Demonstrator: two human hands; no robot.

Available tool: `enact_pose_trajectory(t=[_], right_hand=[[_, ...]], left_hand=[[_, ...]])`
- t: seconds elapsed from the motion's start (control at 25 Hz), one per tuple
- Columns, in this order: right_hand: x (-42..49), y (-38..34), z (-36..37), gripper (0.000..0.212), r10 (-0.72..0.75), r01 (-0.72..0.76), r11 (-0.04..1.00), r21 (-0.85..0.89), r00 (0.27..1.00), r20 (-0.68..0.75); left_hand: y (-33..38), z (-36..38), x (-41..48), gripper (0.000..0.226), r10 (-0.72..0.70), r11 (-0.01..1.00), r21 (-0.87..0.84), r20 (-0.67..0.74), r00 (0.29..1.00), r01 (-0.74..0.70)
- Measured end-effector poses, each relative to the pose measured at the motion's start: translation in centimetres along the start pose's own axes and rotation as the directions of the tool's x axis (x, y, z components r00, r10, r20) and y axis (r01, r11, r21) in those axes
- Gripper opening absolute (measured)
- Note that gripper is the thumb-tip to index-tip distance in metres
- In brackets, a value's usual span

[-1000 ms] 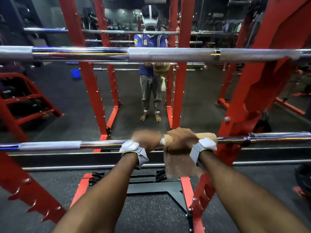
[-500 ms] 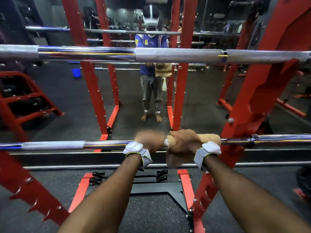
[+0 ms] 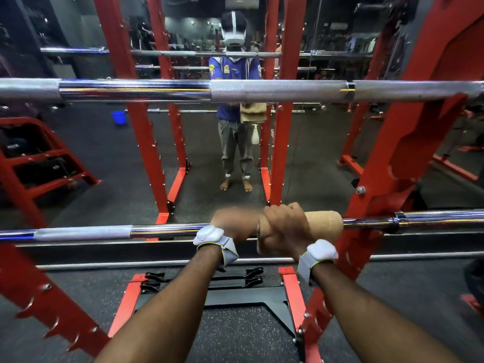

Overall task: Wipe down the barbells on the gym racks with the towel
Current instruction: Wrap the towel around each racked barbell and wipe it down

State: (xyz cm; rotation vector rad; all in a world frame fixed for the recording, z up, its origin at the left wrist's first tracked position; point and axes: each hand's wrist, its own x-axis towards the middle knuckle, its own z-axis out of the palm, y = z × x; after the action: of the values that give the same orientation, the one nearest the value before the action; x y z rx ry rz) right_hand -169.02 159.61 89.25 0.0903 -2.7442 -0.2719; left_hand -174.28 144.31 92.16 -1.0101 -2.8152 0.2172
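Racks (image 3: 419, 132) of red steel are framing everything we are looking at, and across them the upper barbell (image 3: 262, 90) is sitting high, with neither hand on it. Below it the lower barbell (image 3: 167, 230) is running from side to side, and that is the one we are working on. The towel (image 3: 324, 222) is lying rolled around its shaft, toward the right, close to the rack. Our right hand (image 3: 285, 226) is clamping the towel, fingers curled fully over it with the bar inside. Our left hand (image 3: 233, 226), blurred, is curling over the bare bar just beside the towel's end. To be doing this stroke well, we judge, we should be squeezing the cloth all the way round so it is rubbing the whole circumference. We should also be sliding in long overlapping passes and twisting over the knurled patch (image 3: 81, 232), where grime is likely lodging. Meanwhile the left hand should be steadying the bar against rolling on the rack.
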Motion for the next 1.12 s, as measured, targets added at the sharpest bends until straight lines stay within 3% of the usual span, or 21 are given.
enact_pose_trajectory(t=[0.08,0.28,0.44,0.52,0.64,0.8,0.96,1.12], right_hand=[[-0.1,-0.4,0.0,0.026,0.007,-0.007,1.000,0.000,0.994,-0.107],[2.0,0.9,-1.0,0.030,-0.060,0.024,0.988,0.152,0.970,0.237],[2.5,0.7,-1.3,0.034,-0.051,-0.012,0.980,0.196,0.949,0.311],[2.6,0.8,-1.5,0.032,-0.039,-0.023,0.983,0.184,0.943,0.330],[2.5,0.8,-1.1,0.033,-0.033,-0.011,0.988,0.155,0.960,0.278],[2.1,0.5,-0.9,0.033,-0.041,0.014,0.989,0.147,0.982,0.185],[2.2,0.5,-1.4,0.030,-0.004,-0.036,0.987,0.156,0.969,0.249],[0.7,-2.0,0.5,0.021,0.053,-0.047,0.993,0.105,0.997,-0.049]], left_hand=[[0.3,-0.2,-0.1,0.038,0.009,1.000,0.013,-0.007,1.000,-0.009],[0.1,-0.3,0.1,0.039,-0.007,0.999,-0.032,0.026,1.000,0.008],[-0.3,-0.2,0.1,0.040,0.045,0.999,-0.012,0.028,0.999,-0.045],[0.0,-0.4,0.0,0.042,0.000,1.000,-0.026,0.021,1.000,0.001],[0.4,-0.8,-0.3,0.045,-0.069,0.995,-0.071,0.001,0.998,0.069],[0.3,-0.8,-0.5,0.044,-0.041,0.998,-0.044,-0.033,0.999,0.039],[0.4,-0.4,0.0,0.046,-0.066,0.991,-0.120,-0.002,0.998,0.065],[-0.3,0.5,0.8,0.041,-0.064,0.990,-0.126,-0.005,0.998,0.063]])
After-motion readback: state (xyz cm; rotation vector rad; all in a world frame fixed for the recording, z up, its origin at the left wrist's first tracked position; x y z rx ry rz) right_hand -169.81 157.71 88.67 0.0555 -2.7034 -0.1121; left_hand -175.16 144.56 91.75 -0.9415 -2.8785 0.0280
